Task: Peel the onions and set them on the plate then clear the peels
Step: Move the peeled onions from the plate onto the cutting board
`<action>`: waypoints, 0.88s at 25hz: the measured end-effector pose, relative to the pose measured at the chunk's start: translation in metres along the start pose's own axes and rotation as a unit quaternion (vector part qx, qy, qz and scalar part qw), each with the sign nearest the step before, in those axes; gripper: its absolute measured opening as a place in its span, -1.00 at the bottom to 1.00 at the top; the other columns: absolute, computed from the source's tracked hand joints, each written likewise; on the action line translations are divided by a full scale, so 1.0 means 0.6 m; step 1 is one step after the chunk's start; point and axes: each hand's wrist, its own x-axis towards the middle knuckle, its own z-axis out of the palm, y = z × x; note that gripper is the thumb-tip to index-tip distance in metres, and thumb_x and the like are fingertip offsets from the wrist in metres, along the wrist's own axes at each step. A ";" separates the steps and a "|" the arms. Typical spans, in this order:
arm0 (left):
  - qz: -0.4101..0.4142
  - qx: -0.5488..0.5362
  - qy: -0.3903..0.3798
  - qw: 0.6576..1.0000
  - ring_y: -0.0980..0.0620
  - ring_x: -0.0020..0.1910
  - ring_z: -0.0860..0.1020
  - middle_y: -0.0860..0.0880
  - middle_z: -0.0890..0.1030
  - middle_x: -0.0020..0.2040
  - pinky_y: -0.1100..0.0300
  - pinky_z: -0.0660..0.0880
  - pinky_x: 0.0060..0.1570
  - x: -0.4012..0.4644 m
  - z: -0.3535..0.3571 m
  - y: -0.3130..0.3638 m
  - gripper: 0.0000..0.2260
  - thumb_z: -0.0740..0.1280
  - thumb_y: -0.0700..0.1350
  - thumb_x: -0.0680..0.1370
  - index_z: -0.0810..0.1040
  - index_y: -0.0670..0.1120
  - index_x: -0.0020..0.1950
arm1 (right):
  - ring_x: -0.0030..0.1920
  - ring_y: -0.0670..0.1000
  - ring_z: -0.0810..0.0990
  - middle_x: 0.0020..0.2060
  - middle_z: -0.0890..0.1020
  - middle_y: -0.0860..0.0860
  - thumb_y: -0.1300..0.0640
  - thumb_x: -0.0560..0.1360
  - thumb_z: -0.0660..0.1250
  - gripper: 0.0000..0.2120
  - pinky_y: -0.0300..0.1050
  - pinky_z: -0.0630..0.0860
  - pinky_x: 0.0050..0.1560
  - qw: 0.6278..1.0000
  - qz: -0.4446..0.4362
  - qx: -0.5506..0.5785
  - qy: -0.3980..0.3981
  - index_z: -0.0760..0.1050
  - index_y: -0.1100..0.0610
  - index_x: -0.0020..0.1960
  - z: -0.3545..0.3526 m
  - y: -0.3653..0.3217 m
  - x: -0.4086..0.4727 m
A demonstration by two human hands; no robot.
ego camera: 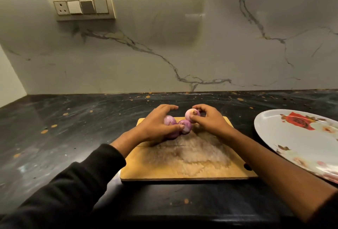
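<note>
Three purple onions lie at the far end of a wooden cutting board (188, 166). My left hand (155, 124) grips the left onion (169, 120), its thumb touching the middle onion (186, 126). My right hand (208, 118) pinches the paler onion (191, 114) between thumb and fingers, lifted slightly at the top. A white plate (292, 137) with a red rose print sits at the right, with no onion on the part in view.
The board lies on a dark speckled stone counter (73, 128) that runs back to a marble wall. A switch panel (82, 7) is on the wall at upper left. The board's middle is pale and worn.
</note>
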 end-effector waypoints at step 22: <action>0.024 -0.094 -0.063 0.993 0.23 0.09 0.56 0.20 0.51 0.14 0.34 0.56 0.06 0.009 0.024 -0.012 -0.34 0.61 0.13 0.30 0.39 0.16 0.32 | 0.11 -0.07 0.58 0.32 0.41 -0.06 0.02 0.31 0.64 -0.15 -0.30 0.60 -0.05 0.965 -0.068 -0.080 -0.239 0.27 -0.03 0.48 -0.021 -0.001 0.001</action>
